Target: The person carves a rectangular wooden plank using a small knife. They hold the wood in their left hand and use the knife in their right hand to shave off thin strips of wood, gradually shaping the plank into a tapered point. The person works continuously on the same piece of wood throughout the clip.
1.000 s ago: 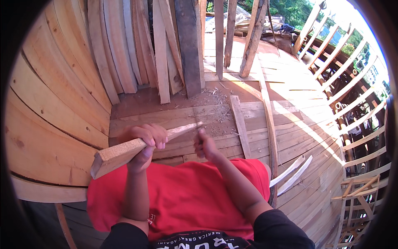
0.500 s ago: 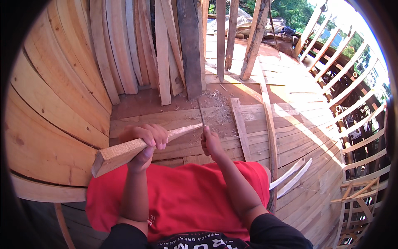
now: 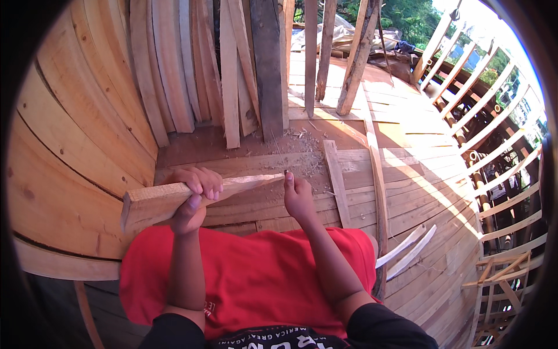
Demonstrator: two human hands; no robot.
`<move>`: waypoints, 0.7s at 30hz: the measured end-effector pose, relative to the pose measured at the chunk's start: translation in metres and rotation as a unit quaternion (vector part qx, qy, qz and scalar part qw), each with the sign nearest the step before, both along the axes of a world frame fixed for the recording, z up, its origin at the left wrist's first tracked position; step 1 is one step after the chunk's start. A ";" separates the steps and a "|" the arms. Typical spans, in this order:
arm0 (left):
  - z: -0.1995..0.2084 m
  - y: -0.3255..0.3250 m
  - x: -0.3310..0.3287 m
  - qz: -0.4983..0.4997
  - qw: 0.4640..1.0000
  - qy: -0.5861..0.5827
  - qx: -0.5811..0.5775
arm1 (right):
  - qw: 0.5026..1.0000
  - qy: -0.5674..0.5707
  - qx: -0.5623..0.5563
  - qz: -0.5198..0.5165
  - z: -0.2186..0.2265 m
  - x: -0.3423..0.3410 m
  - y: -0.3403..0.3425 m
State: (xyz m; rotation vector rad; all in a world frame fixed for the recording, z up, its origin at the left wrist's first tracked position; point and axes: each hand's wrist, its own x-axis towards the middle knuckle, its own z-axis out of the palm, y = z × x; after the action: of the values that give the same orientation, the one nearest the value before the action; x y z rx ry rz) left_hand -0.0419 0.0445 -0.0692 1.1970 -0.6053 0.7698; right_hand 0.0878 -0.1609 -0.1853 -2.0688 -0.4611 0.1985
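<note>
My left hand is wrapped round a thick piece of wood, holding it slantwise in front of me. The squared end lies at the left, and the pale, rough-cut end tapers to a point on the right. My right hand is closed in a fist beside that point, thumb on top. From this fist a long, thin-bladed knife extends away from me, seen nearly edge-on. My fingers hide its handle. The blade is close to the wood's tip; whether they touch I cannot tell.
Wood shavings litter the plank floor ahead. A curved plank wall rises at my left. Upright boards and posts stand beyond. A loose board and two pale curved strips lie at the right, near a slatted railing.
The wood's squared end has swung up and slightly left, with my left hand moving along. My right hand and the blade have shifted slightly, and the blade now looks thinner.
</note>
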 end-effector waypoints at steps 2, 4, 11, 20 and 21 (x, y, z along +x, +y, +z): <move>0.004 -0.012 0.002 -0.024 1.000 0.006 0.000 | 1.000 0.005 -0.015 -0.011 -0.027 -0.001 -0.010; 0.013 -0.029 0.010 -0.037 0.999 0.002 -0.010 | 0.994 -0.013 -0.097 -0.042 -0.068 0.010 -0.013; 0.008 -0.018 -0.004 -0.036 0.999 0.014 0.032 | 1.000 0.018 -0.011 -0.010 0.024 -0.010 0.000; 0.012 -0.022 -0.003 -0.017 1.000 0.007 -0.024 | 0.998 0.013 -0.060 -0.030 0.008 0.000 -0.003; 0.011 -0.022 -0.003 -0.015 0.999 0.009 -0.029 | 0.999 0.033 -0.014 -0.026 0.017 -0.003 -0.006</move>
State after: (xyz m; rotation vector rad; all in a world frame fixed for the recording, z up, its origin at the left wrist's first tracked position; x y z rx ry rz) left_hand -0.0449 0.0222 -0.0583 1.1380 -0.5807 0.7457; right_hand 0.0849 -0.1668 -0.1680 -2.0922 -0.3655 0.2426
